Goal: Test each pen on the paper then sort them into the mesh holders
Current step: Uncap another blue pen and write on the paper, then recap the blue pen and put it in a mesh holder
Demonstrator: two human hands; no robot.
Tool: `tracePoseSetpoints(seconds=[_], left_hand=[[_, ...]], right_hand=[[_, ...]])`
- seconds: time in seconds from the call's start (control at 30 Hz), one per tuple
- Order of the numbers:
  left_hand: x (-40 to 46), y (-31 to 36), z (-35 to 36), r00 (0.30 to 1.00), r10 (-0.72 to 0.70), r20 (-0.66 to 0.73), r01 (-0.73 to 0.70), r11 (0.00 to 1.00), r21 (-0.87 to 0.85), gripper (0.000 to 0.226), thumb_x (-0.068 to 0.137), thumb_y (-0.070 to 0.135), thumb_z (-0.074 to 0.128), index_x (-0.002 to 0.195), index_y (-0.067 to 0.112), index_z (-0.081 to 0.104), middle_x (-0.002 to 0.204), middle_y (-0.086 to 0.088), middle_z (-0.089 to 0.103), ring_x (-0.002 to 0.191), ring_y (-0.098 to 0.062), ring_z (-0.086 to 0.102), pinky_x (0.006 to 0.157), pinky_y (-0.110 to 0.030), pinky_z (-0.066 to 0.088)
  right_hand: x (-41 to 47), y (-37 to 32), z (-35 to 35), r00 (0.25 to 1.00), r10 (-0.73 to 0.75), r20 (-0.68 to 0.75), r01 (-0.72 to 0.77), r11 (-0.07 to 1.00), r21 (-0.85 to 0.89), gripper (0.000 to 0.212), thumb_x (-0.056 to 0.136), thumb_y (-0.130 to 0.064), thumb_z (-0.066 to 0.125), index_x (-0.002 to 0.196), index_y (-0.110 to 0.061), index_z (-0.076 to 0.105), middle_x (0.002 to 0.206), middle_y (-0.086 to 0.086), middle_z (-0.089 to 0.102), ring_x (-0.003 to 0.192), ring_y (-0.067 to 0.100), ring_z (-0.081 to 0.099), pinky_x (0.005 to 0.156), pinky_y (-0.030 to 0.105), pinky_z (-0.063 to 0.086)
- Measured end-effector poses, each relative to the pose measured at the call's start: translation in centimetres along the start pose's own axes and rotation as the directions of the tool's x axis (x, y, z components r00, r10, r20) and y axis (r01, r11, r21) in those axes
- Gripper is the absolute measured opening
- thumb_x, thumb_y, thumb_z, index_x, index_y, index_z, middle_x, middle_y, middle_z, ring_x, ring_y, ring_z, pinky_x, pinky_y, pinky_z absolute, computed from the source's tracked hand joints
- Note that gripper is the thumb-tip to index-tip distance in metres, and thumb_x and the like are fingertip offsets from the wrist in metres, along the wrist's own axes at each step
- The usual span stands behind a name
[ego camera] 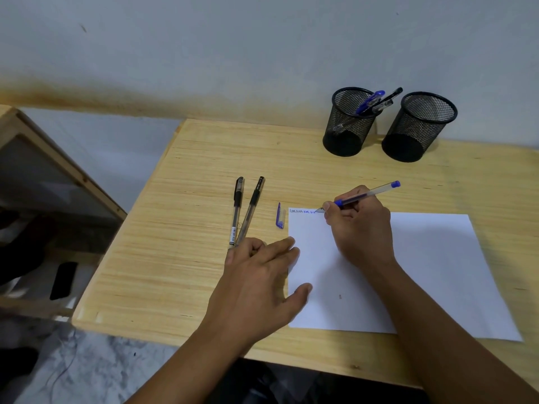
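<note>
Scribbling with a blue pen pinched in right hand at paper 11 o'clock corner, left hand flat, fingers loose, pinning paper's 9 o'clock edge

The scene was viewed from a single head-worn camera, angled forward and down, close above the surface, with the wall behind.
</note>
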State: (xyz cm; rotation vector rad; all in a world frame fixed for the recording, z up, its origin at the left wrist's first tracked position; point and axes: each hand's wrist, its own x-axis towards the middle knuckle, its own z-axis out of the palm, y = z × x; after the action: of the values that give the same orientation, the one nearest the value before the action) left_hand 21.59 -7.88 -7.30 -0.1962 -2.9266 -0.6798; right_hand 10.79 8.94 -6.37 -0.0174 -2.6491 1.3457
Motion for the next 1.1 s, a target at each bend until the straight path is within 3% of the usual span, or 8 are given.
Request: tracePoseSetpoints(seconds=[0.27,0.4,0.6,0.8,1.0,1.1], left_hand=[[0.0,0.1,0.0,1.000,0.004,0.000,-0.004,1.000,0.002,0.053,0.079,0.064,0.058,0.122,0.034,0.063,0.138,0.022,0.053,0.108,-0.012,0.039,0.091,-0.035,0.037],[0.0,0.1,0.1,1.000,0.001,0.005,-0.001,1.000,0.009,0.052,0.078,0.064,0.058,0.121,0.035,0.062,0.138,0.023,0.052,0.107,-0.012,0.037,0.091,-0.034,0.036],[-0.1,0.1,0.3,1.000,0.001,-0.021,-0.001,1.000,0.000,0.052,0.077,0.065,0.058,0.120,0.035,0.063,0.137,0.023,0.054,0.107,-0.011,0.036,0.092,-0.037,0.039],[-0.1,0.3,0.2,0.999,-0.034,-0.018,0.034,0.999,-0.002,0.056,0.076,0.067,0.055,0.123,0.037,0.062,0.137,0.026,0.052,0.109,-0.011,0.037,0.095,-0.037,0.037],[-0.4,0.6,-0.1,1.000,-0.027,-0.004,0.027,1.000,0.002,0.057,0.080,0.065,0.054,0.129,0.036,0.058,0.139,0.029,0.048,0.109,-0.008,0.037,0.098,-0.033,0.033],[-0.2,0.7,-0.6,0.999,-0.016,-0.036,0.013,0.997,-0.078,0.047,0.083,0.057,0.056,0.123,0.033,0.062,0.131,0.028,0.054,0.108,-0.005,0.044,0.097,-0.026,0.034]], right_hand=[[-0.2,0.1,-0.3,1.000,-0.029,0.001,0.029,0.999,0.017,0.015,0.089,-0.018,0.071,0.093,-0.011,0.059,0.070,-0.005,0.067,0.063,0.004,0.066,0.055,0.006,0.048],[-0.2,0.0,-0.5,1.000,-0.019,0.015,0.018,1.000,0.024,0.015,0.088,-0.018,0.072,0.092,-0.012,0.059,0.068,-0.014,0.061,0.061,0.003,0.063,0.056,0.004,0.046],[0.1,0.4,-1.0,0.986,0.144,-0.082,-0.118,0.958,0.262,0.016,0.090,-0.021,0.069,0.092,-0.007,0.061,0.076,0.005,0.074,0.073,0.019,0.071,0.070,0.027,0.056],[0.8,0.8,-2.3,0.972,0.207,0.109,-0.232,0.786,0.573,0.006,0.092,-0.009,0.067,0.089,-0.005,0.062,0.070,0.008,0.071,0.067,0.019,0.069,0.074,0.036,0.057],[0.5,0.9,-4.4,0.978,0.194,0.076,-0.202,0.786,0.584,0.007,0.092,-0.013,0.067,0.086,-0.013,0.064,0.069,0.003,0.072,0.071,0.019,0.070,0.081,0.045,0.060],[-0.7,1.0,-5.5,0.977,0.199,0.072,-0.203,0.789,0.580,0.004,0.092,-0.013,0.067,0.089,-0.011,0.065,0.072,0.007,0.073,0.074,0.021,0.071,0.084,0.047,0.060]])
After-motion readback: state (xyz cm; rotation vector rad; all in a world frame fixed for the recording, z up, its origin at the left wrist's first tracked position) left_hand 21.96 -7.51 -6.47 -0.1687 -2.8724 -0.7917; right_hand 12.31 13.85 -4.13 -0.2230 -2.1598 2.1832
